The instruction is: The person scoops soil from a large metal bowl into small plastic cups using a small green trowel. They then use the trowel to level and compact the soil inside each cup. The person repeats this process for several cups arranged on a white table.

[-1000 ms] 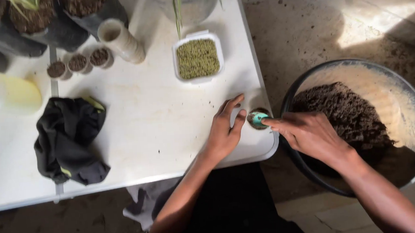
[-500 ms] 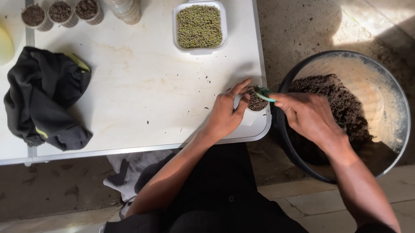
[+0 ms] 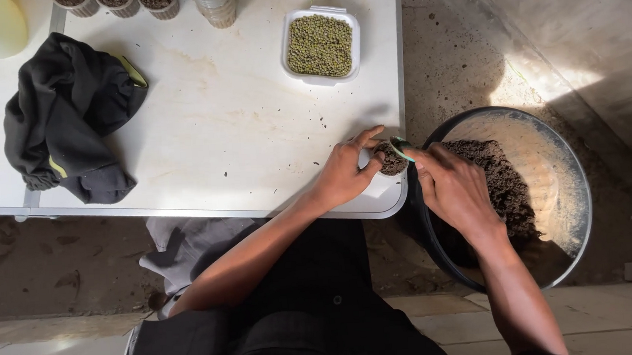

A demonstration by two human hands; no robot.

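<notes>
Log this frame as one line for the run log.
left hand: steadies small soil-filled cup at table corner | right hand: fingertips on cup rim | soil basin beside table

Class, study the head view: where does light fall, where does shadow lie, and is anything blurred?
Head view: a sun patch brightens the ground at upper right; the basin rim is lit, its near side shadowed; the table is evenly lit; the hands and small pot look sharp, without blur.

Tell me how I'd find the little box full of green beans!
Look at the white table and go to its far right part, near the edge beside the ground. There sits a white rectangular container packed with small green beans. The nearby round cups at the table's far edge hold dark soil, and nothing else is green inside.
</notes>
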